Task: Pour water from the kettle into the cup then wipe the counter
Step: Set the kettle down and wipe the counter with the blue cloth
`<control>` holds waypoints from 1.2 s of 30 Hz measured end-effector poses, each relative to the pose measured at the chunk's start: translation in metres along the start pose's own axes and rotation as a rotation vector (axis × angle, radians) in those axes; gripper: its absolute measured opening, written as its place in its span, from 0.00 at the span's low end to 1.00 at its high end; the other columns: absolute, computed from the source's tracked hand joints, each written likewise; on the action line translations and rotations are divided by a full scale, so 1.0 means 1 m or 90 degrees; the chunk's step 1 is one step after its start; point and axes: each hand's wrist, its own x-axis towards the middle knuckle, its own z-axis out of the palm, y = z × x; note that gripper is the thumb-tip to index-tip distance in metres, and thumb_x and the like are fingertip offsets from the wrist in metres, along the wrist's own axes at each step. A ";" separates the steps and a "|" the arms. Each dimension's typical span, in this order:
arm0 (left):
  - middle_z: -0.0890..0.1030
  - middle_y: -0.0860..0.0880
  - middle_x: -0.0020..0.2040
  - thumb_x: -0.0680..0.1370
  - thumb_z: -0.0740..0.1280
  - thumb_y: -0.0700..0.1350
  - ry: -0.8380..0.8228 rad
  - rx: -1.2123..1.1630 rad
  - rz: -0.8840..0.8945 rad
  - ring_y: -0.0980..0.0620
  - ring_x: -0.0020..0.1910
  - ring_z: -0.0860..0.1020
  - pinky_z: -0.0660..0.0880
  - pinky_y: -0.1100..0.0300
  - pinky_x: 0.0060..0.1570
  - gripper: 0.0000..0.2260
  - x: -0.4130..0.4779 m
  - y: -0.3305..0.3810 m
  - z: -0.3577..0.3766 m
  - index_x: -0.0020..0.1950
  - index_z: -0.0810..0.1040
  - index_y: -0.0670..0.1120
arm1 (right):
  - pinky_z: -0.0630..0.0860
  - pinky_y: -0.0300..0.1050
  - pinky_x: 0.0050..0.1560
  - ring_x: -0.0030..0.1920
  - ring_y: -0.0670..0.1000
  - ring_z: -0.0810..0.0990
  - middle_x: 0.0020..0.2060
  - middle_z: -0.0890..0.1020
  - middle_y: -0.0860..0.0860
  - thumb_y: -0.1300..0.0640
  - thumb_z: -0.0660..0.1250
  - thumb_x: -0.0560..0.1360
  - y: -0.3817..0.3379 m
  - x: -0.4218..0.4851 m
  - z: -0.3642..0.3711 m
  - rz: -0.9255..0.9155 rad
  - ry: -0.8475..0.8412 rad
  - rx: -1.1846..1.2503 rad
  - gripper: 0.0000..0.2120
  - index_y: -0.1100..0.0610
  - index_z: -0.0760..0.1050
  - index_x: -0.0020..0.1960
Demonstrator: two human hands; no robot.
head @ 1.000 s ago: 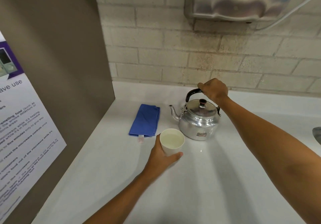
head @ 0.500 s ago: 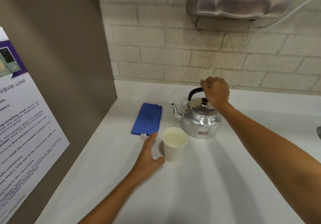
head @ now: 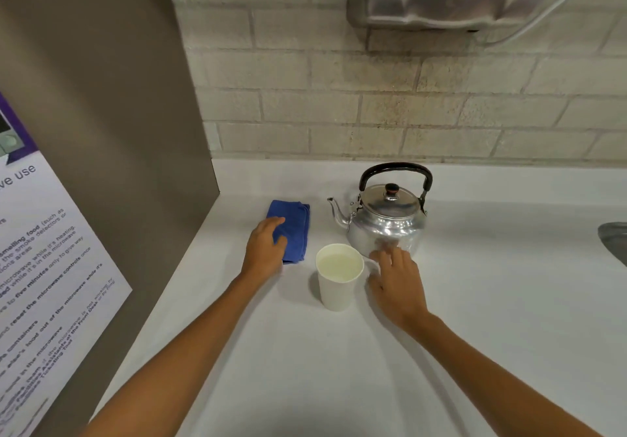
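White paper cup [head: 339, 275] stands upright on the white bench [head: 492, 318], holding pale liquid to near the rim. Polished metal kettle [head: 386, 219] with black arched handle and black lid knob sits upright just behind and right of the cup, spout pointing left, lid on. Folded blue cloth [head: 291, 229] lies flat on the bench left of the kettle, well clear of the cup.

Left hand [head: 266, 250] rests palm-down on the near-left part of the cloth, fingers spread over the fabric; grip not closed, cloth not lifted. Right hand [head: 398, 284] is just right of the cup, fingers extended and loose, grip released, holding nothing. Fingertips look blurred, so contact with the kettle base cannot be told; possibly just short of it.

Grey side panel with a printed notice [head: 44, 267] bounds the bench at left; brick wall [head: 373, 104] behind.
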 end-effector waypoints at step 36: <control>0.45 0.43 0.77 0.79 0.53 0.53 -0.290 0.566 0.210 0.39 0.75 0.41 0.46 0.49 0.74 0.29 0.009 -0.008 0.058 0.75 0.42 0.49 | 0.46 0.51 0.76 0.76 0.52 0.49 0.77 0.54 0.53 0.45 0.43 0.80 0.001 -0.022 0.026 0.055 -0.151 -0.062 0.27 0.55 0.48 0.76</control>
